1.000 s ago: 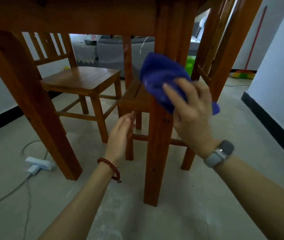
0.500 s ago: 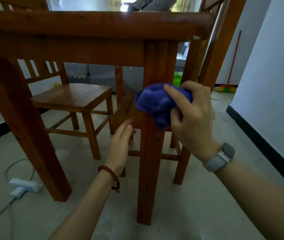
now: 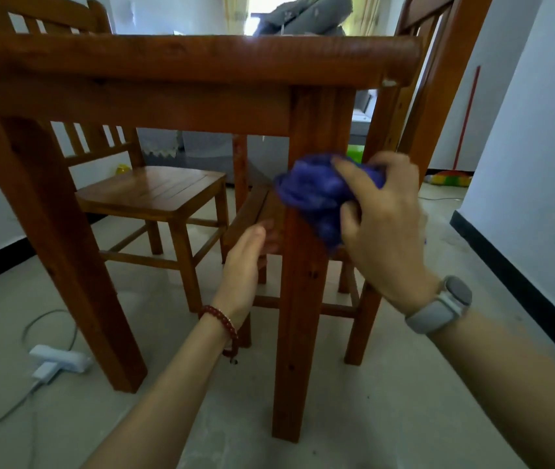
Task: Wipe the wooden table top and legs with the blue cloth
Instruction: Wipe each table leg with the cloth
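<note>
I am low, facing the wooden table (image 3: 181, 59) from its edge. Its near right leg (image 3: 303, 299) stands in the middle of the view. My right hand (image 3: 381, 228) holds the bunched blue cloth (image 3: 316, 194) pressed against the upper part of that leg. My left hand (image 3: 249, 262) is flat, fingers together, resting against the leg's left side below the cloth and holding nothing. The near left leg (image 3: 56, 252) slants down at the left.
A wooden chair (image 3: 154, 194) stands under the table at the left; a second chair (image 3: 415, 106) stands behind the leg at the right. A white power strip (image 3: 59, 358) with a cable lies on the floor at the left. A white wall (image 3: 533, 164) rises at the right.
The view has tilted up, so the table's edge now shows. My right hand has bunched the cloth and slid it down the leg's upper part. My left hand stays against the leg.
</note>
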Demonstrator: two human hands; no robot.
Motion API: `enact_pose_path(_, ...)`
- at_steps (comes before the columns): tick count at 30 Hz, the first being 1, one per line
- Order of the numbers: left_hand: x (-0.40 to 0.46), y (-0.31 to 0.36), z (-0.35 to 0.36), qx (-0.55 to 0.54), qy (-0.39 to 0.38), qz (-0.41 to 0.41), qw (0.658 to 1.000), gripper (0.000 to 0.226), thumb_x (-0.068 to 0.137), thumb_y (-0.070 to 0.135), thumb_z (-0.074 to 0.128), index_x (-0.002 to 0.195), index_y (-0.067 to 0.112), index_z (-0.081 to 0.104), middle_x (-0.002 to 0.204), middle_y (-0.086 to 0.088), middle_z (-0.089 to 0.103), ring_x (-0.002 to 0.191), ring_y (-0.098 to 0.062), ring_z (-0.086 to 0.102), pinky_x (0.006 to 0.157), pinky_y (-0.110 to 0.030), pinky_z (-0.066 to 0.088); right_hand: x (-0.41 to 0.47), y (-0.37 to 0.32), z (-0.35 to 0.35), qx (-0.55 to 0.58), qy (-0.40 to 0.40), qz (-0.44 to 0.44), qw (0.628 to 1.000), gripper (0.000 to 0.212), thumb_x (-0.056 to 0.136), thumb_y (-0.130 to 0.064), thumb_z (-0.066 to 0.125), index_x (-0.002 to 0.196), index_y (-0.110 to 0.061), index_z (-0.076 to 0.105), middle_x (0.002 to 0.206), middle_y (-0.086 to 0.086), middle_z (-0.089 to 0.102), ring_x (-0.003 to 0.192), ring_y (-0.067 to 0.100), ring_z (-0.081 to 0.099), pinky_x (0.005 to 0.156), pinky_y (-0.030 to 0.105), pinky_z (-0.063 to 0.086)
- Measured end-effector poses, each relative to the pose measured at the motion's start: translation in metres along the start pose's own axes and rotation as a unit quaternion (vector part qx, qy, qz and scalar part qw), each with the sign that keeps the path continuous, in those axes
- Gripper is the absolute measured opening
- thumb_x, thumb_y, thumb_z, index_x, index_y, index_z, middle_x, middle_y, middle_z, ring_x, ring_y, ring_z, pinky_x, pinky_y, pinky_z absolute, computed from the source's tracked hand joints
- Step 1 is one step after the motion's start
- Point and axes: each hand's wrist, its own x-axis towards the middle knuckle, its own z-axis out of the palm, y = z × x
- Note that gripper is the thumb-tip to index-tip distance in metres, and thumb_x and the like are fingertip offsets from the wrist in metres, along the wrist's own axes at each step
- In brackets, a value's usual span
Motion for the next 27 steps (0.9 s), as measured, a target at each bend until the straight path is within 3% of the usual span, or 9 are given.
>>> enact_pose_path(2, -0.001, -0.001, -0.002, 0.007, 0.012, -0.005, 1.000, 0.035, 0.098, 0.028, 0.025, 0.125, 0.019, 0.045, 0.125, -0.003, 0.052, 0.115, -0.017, 0.049, 0.100, -0.035, 0.037, 0.015, -0.004, 0.005, -0.015, 0.043, 0.003, 0.999, 0.040, 0.084, -0.015, 0.052, 0.124, -0.011, 0.048, 0.114, 0.026, 0.051, 0.097, 0.037, 0.051, 0.071, 0.034, 0.043)
enact_pose_path(5, -0.007, -0.012, -0.010, 0.015, 0.024, -0.017, 0.999, 0.033, 0.097, 0.028, 0.026, 0.123, 0.021, 0.045, 0.114, 0.008, 0.053, 0.108, -0.012, 0.050, 0.090, -0.026, 0.041, -0.030, -0.004, 0.024, -0.065, -0.022, -0.056, 0.996, 0.046, 0.085, -0.021, 0.051, 0.129, -0.010, 0.044, 0.118, 0.020, 0.040, 0.096, 0.034, 0.046, 0.072, 0.040, 0.046)
enact_pose_path(9, -0.024, -0.043, -0.023, 0.060, 0.037, -0.048, 0.996, 0.032, 0.097, 0.027, 0.031, 0.125, 0.020, 0.045, 0.117, 0.007, 0.049, 0.109, -0.011, 0.049, 0.091, -0.027, 0.041, -0.141, -0.002, 0.043, -0.094, -0.281, -0.159, 0.942, 0.065, 0.068, -0.020, 0.075, 0.128, -0.011, 0.050, 0.118, 0.019, 0.041, 0.098, 0.034, 0.039, 0.073, 0.044, 0.049)
enact_pose_path(11, -0.037, -0.061, -0.028, 0.081, 0.043, -0.082, 0.992, 0.034, 0.096, 0.026, 0.034, 0.128, 0.019, 0.044, 0.120, 0.005, 0.047, 0.112, -0.012, 0.048, 0.095, -0.030, 0.040, -0.181, -0.008, 0.043, -0.095, -0.473, -0.173, 0.859, 0.060, 0.085, -0.019, 0.060, 0.139, -0.014, 0.034, 0.135, 0.018, 0.035, 0.116, 0.035, 0.034, 0.090, 0.047, 0.040)
enact_pose_path(13, -0.051, -0.081, -0.031, 0.111, 0.030, -0.112, 0.987, 0.033, 0.096, 0.024, 0.038, 0.127, 0.018, 0.045, 0.123, 0.005, 0.048, 0.116, -0.014, 0.047, 0.100, -0.033, 0.041, -0.210, -0.013, 0.044, -0.067, -0.554, -0.115, 0.822, 0.053, 0.093, -0.016, 0.043, 0.142, -0.018, 0.024, 0.140, 0.013, 0.028, 0.124, 0.031, 0.031, 0.097, 0.043, 0.033)
enact_pose_path(18, -0.080, -0.118, -0.037, 0.142, -0.035, -0.204, 0.968, 0.038, 0.093, 0.026, 0.044, 0.130, 0.018, 0.043, 0.131, -0.005, 0.047, 0.114, -0.015, 0.047, 0.099, -0.033, 0.041, -0.221, -0.018, 0.045, 0.228, -0.457, 0.117, 0.852, 0.034, 0.080, -0.014, 0.052, 0.113, -0.022, 0.047, 0.109, 0.001, 0.051, 0.093, 0.010, 0.046, 0.084, 0.028, 0.042)
enact_pose_path(22, -0.095, -0.122, -0.031, -0.006, -0.105, -0.268, 0.958, 0.033, 0.087, 0.038, 0.047, 0.117, 0.026, 0.050, 0.121, -0.003, 0.055, 0.107, -0.017, 0.057, 0.090, -0.030, 0.049, -0.208, -0.043, 0.040, 0.363, -0.347, 0.133, 0.855, 0.028, 0.074, -0.009, 0.055, 0.101, -0.012, 0.048, 0.105, -0.005, 0.040, 0.095, -0.006, 0.043, 0.085, 0.010, 0.039)
enact_pose_path(24, -0.094, -0.123, -0.031, -0.062, -0.089, -0.254, 0.961, 0.035, 0.081, 0.038, 0.052, 0.112, 0.021, 0.055, 0.115, -0.007, 0.060, 0.102, -0.019, 0.061, 0.082, -0.028, 0.054, -0.203, -0.051, 0.041, 0.382, -0.303, 0.144, 0.861, 0.027, 0.075, -0.016, 0.054, 0.100, -0.008, 0.050, 0.102, -0.005, 0.041, 0.096, -0.011, 0.041, 0.085, 0.006, 0.036)
enact_pose_path(27, -0.084, -0.117, -0.034, -0.015, 0.023, -0.188, 0.982, 0.029, 0.081, 0.027, 0.061, 0.108, 0.019, 0.053, 0.110, -0.006, 0.060, 0.094, -0.017, 0.062, 0.069, -0.023, 0.054, -0.198, -0.047, 0.041, 0.385, -0.284, 0.146, 0.866, 0.033, 0.080, -0.028, 0.054, 0.109, -0.015, 0.047, 0.104, -0.012, 0.043, 0.100, -0.010, 0.043, 0.088, 0.008, 0.038)
